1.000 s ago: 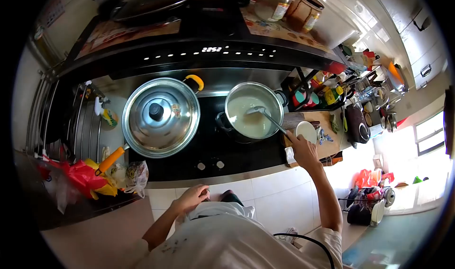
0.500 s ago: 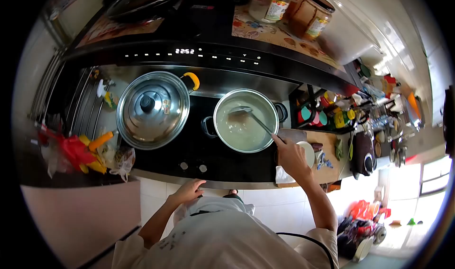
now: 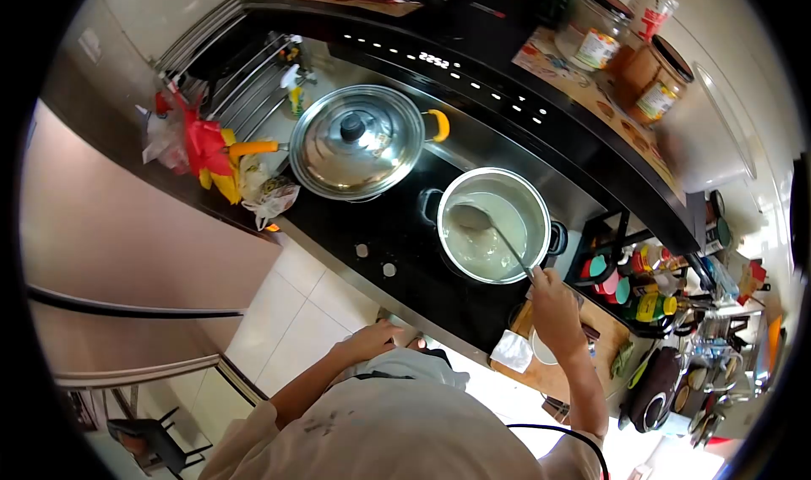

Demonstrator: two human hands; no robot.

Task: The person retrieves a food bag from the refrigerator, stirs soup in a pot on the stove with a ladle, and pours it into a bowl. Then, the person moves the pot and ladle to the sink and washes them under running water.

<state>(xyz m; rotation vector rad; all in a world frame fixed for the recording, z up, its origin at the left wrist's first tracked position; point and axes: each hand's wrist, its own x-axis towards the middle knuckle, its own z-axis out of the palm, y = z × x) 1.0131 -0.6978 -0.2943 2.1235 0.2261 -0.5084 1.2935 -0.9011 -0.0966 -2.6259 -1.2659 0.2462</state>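
My right hand [image 3: 555, 311] grips the handle of a metal ladle [image 3: 507, 245]. The ladle's bowl dips into pale, cloudy liquid [image 3: 486, 248] on the left side of a steel pot [image 3: 541, 214]. The pot stands uncovered on the black cooktop [image 3: 351, 222], with dark handles on both sides. My left hand [image 3: 373, 340] hangs near the counter's front edge, fingers loosely stretched and holding nothing. Left of the pot is a wide steel pan under a shiny lid [image 3: 372, 155] with a dark knob.
A range hood [image 3: 473, 79] with a lit clock overhangs the cooktop, glass jars [image 3: 650, 83] on top. At the right are a cutting board [image 3: 549, 380], a white cloth [image 3: 512, 351] and a bottle rack [image 3: 621, 269]. Plastic bags [image 3: 203, 138] hang at the left.
My view has turned, so the stove now appears tilted and shifted right. The ladle's bowl has moved leftward within the pot. My right hand still holds the ladle; my left stays near the edge.
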